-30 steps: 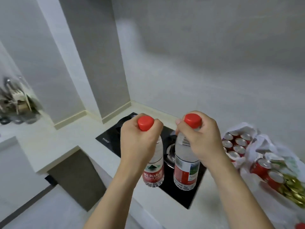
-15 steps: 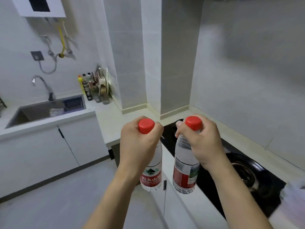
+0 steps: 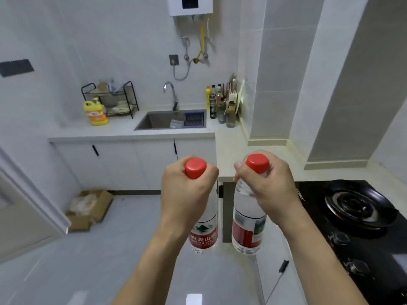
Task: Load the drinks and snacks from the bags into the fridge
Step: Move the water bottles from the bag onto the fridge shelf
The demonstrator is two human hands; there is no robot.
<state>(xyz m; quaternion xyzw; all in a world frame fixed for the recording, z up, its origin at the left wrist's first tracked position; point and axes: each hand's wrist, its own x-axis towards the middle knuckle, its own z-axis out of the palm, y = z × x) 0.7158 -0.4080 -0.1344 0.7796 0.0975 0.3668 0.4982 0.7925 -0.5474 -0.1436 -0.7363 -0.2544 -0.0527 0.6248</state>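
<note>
Head view: your left hand (image 3: 187,194) and right hand (image 3: 267,188) each clamp a water bottle's neck, left bottle (image 3: 204,232), right bottle (image 3: 248,227), hanging midair. Full ones probably feel heavy, slick plastic; neck grip's decent. Stove (image 3: 356,208) at 3 o'clock, sink (image 3: 169,119) at 12, no fridge visible.

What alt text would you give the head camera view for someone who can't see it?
Two bare hands each hold a red-capped water bottle by the neck, left hand on the left bottle, right hand on the right bottle, above a kitchen floor. Behind are a sink and, at right, a black gas stove.
</note>
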